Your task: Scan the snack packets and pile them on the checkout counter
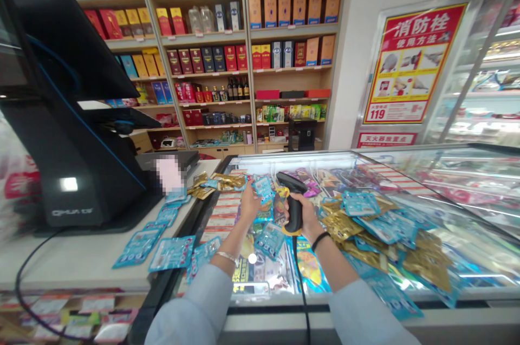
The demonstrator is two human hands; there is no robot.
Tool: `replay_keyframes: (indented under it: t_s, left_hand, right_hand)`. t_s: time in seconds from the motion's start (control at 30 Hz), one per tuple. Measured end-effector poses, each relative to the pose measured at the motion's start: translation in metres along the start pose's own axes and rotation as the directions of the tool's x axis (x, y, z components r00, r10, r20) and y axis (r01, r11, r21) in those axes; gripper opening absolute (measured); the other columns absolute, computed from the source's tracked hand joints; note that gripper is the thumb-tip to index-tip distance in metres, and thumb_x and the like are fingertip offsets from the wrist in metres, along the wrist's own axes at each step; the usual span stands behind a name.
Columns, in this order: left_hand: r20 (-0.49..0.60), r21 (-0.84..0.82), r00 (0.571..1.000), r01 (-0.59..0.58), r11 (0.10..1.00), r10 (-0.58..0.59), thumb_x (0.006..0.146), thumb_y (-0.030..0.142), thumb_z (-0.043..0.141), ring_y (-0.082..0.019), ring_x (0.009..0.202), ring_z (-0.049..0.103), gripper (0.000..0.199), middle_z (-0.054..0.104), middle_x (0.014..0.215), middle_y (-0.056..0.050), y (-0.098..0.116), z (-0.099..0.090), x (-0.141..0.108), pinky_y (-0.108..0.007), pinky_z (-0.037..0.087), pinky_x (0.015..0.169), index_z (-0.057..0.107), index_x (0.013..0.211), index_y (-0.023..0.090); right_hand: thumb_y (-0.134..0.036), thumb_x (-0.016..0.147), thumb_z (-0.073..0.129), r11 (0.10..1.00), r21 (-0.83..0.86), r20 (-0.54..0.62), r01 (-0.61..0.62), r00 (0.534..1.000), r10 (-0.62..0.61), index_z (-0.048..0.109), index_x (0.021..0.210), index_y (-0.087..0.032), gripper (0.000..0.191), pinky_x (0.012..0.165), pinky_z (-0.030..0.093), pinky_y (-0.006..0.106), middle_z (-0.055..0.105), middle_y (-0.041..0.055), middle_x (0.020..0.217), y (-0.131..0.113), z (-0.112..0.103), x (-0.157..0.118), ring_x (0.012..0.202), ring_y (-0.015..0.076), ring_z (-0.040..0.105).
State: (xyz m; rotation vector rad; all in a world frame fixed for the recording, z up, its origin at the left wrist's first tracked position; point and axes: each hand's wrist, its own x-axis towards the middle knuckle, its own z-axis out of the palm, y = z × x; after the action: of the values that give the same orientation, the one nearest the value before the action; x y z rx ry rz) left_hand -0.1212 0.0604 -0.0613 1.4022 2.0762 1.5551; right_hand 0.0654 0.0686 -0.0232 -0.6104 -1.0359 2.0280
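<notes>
My right hand is wrapped round the grip of a black and yellow barcode scanner, its head pointing up and left. A cable runs down from the scanner's base. Close by on the left, my left hand grips a small blue snack packet by its edge, just in front of the scanner head. Beneath both hands, another blue packet lies on the freezer's glass top. To the right of my right hand rises a heap of blue and gold packets.
The glass-topped freezer spans the front. Left of it stands a black checkout terminal on a white counter, with more blue packets along the edge. Gold packets lie further back. Shelves of boxes line the wall.
</notes>
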Motion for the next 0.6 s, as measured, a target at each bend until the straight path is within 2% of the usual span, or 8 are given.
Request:
replay_keyframes:
  t_s: [0.13, 0.3, 0.47, 0.6]
  left_hand:
    - [-0.015, -0.12, 1.0, -0.002, 0.993, 0.0, 0.068, 0.008, 0.06, -0.015, 0.081, 0.065, 0.066, 0.068, 0.098, -0.005, -0.016, -0.003, 0.011, -0.03, 0.053, 0.077, 0.044, 0.131, 0.019]
    - [-0.072, -0.25, 0.997, 0.006, 0.968, -0.025, 0.067, 0.01, 0.057, -0.018, 0.088, 0.067, 0.056, 0.07, 0.094, -0.007, -0.029, -0.027, 0.03, -0.032, 0.055, 0.079, 0.051, 0.123, 0.015]
    - [-0.193, -0.147, 0.981, -0.042, 0.988, 0.013, 0.068, 0.01, 0.053, -0.019, 0.091, 0.067, 0.035, 0.072, 0.095, -0.008, -0.036, -0.053, 0.043, -0.034, 0.052, 0.088, 0.062, 0.102, 0.013]
    - [-0.216, -0.045, 0.976, -0.047, 0.998, 0.037, 0.071, 0.011, 0.05, -0.019, 0.094, 0.066, 0.036, 0.072, 0.099, -0.006, -0.034, -0.061, 0.04, -0.036, 0.052, 0.09, 0.064, 0.103, 0.016]
  right_hand:
    - [-0.04, 0.069, 0.06, 0.999, -0.019, 0.021, 0.043, 0.999, -0.042, 0.053, 0.063, -0.019, 0.023, 0.033, 0.038, 0.023, 0.054, -0.0004, 0.046, 0.001, 0.003, -0.002, 0.034, 0.0115, 0.047]
    - [-0.039, 0.066, 0.065, 0.992, -0.057, 0.101, 0.116, 0.989, -0.11, 0.054, 0.065, -0.019, 0.023, 0.033, 0.038, 0.023, 0.056, -0.0013, 0.048, 0.007, 0.007, -0.003, 0.033, 0.011, 0.048]
    - [-0.04, 0.065, 0.067, 0.986, -0.092, 0.174, 0.139, 0.977, -0.121, 0.054, 0.066, -0.019, 0.025, 0.031, 0.037, 0.022, 0.056, -0.0013, 0.048, 0.012, 0.011, -0.004, 0.032, 0.012, 0.049]
    - [-0.039, 0.064, 0.067, 0.977, -0.12, 0.195, 0.175, 0.969, -0.149, 0.055, 0.063, -0.018, 0.024, 0.029, 0.037, 0.022, 0.055, -0.0018, 0.046, 0.014, 0.014, -0.005, 0.031, 0.0117, 0.048]
